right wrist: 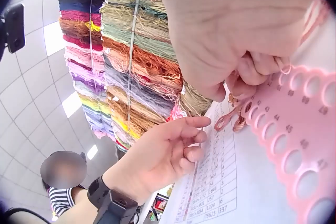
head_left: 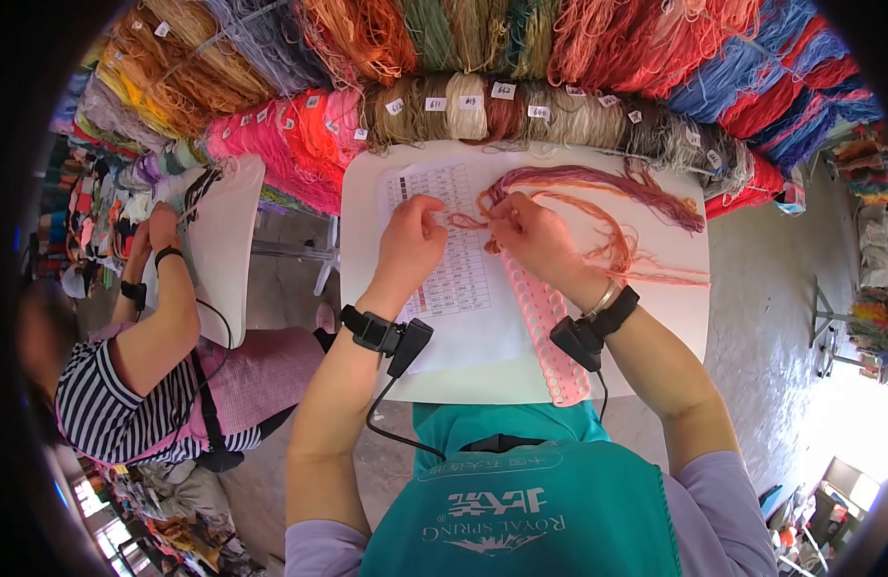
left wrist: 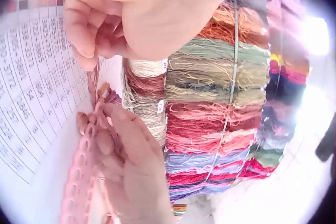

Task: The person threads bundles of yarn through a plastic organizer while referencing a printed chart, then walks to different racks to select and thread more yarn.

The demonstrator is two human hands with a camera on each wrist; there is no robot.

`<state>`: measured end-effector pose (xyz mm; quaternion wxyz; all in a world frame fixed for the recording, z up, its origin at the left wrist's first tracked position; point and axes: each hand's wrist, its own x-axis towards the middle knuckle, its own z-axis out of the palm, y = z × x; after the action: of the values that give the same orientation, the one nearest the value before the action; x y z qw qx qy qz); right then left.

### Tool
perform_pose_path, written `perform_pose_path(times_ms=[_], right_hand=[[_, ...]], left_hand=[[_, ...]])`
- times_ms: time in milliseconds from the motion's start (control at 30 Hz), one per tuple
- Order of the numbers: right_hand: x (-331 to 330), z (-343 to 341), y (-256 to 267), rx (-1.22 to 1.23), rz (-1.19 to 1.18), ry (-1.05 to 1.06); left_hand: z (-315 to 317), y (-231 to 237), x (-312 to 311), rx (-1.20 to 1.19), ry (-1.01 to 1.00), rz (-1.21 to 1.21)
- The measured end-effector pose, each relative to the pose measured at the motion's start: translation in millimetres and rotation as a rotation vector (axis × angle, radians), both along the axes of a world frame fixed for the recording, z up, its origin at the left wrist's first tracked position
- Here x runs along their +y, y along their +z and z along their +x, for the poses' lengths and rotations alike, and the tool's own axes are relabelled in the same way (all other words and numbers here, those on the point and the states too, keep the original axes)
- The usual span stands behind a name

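My left hand (head_left: 415, 236) is over the printed chart (head_left: 420, 183), fingers loosely bent and index finger fairly straight. A small loop of pinkish embroidery thread (right wrist: 226, 121) lies right at its index fingertip, the loop's rounded end showing. With curled fingers my right hand (head_left: 535, 236) pinches the top end of a pink plastic thread card (head_left: 550, 337), where the thread passes through a hole. Numbered holes run along the card's edges, seen close in the right wrist view. Purple and orange thread hanks (head_left: 598, 183) spread out beyond the right hand. My right palm hides part of the knot.
The white table (head_left: 656, 327) stands before racks of coloured thread (head_left: 434, 106) with number tags. At the left, another person in a striped top (head_left: 126, 394) works at a second white table (head_left: 237, 250). Cables hang from both wrist cameras.
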<state>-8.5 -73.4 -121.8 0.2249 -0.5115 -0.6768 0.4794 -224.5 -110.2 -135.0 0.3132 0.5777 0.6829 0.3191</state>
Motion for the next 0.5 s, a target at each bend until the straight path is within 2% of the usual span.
perform_pose_path(times_ms=[67,267,367,467,500], right_hand=[[-1,0,-1,0.007,-0.009,0.000],[-1,-1,7,-0.031,-0.011,0.012],[-1,-3,-2,-0.037,-0.011,0.013],[-3,-6,-3,-0.075,0.006,-0.012],[-4,-7,0,-0.082,-0.001,-0.016]], left_hand=[[3,9,-3,0.159,-0.011,0.066],[19,17,7,0.327,-0.006,-0.017],[13,0,10,0.266,-0.070,0.054],[14,12,11,-0.208,-0.029,-0.195],[14,15,10,-0.282,-0.034,-0.199]])
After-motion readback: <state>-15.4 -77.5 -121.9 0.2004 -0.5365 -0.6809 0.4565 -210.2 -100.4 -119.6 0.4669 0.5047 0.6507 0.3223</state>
